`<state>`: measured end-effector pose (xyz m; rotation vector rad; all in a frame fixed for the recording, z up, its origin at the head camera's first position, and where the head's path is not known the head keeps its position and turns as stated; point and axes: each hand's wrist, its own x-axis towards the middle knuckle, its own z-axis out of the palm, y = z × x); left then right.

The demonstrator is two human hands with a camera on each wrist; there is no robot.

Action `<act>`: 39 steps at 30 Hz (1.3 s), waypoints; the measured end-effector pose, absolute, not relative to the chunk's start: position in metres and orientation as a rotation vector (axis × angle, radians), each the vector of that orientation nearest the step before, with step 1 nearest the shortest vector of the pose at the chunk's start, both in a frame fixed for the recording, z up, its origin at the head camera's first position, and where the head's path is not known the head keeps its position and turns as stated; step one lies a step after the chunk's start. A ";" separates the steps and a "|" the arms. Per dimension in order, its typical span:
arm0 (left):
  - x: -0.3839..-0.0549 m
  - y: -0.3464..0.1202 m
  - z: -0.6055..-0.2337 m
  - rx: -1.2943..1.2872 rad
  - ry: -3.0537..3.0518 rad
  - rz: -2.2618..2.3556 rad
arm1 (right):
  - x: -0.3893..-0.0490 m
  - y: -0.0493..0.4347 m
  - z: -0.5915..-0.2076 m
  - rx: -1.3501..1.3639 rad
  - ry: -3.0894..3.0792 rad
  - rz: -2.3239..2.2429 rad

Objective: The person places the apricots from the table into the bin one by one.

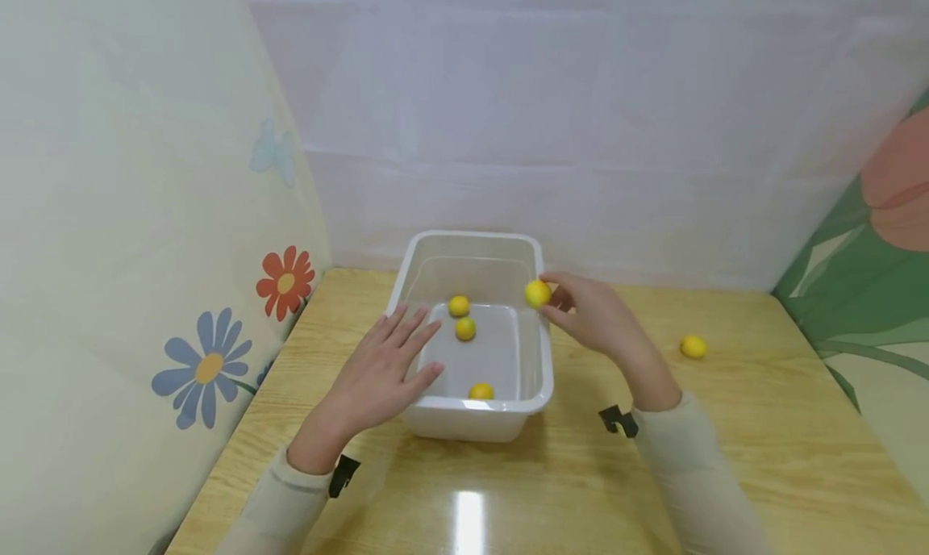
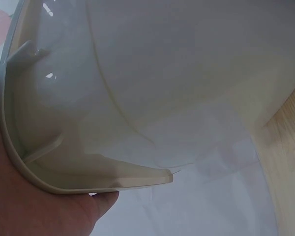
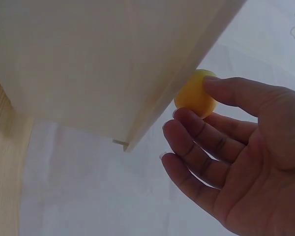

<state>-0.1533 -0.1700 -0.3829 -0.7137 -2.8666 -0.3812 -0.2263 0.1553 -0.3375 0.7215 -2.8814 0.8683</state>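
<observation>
My right hand [image 1: 591, 311] pinches a yellow lemon [image 1: 538, 294] between thumb and fingertips, level with the right rim of a white plastic tub [image 1: 475, 426]. In the right wrist view the lemon [image 3: 196, 94] shows just past the tub's edge, its far side hidden behind the rim. The left hand [image 1: 381, 369] lies over the tub's left rim with its fingers spread straight. Seen from the left wrist, that hand [image 2: 44, 211] rests at the tub's corner rim. Inside the tub, two lemons [image 1: 465, 329] sit close together at the left, and another lemon [image 1: 481, 391] lies by the near wall.
A single lemon [image 1: 693, 346] lies on the wooden table [image 1: 762, 426] to the right of the right arm. Behind the table hangs a pale cloth [image 1: 581, 135]. Flower-printed sheets [image 1: 109, 216] stand along both sides.
</observation>
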 end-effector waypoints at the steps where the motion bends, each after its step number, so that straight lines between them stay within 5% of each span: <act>1: -0.153 -0.170 -0.383 -0.715 -2.864 -0.379 | -0.227 0.154 -0.338 0.728 -2.880 0.866; 14: -0.153 -0.170 -0.381 -0.724 -2.854 -0.358 | -0.231 0.160 -0.345 0.700 -2.874 0.854; 39: -0.152 -0.170 -0.380 -0.719 -2.883 -0.363 | -0.222 0.249 -0.366 0.419 -3.006 0.771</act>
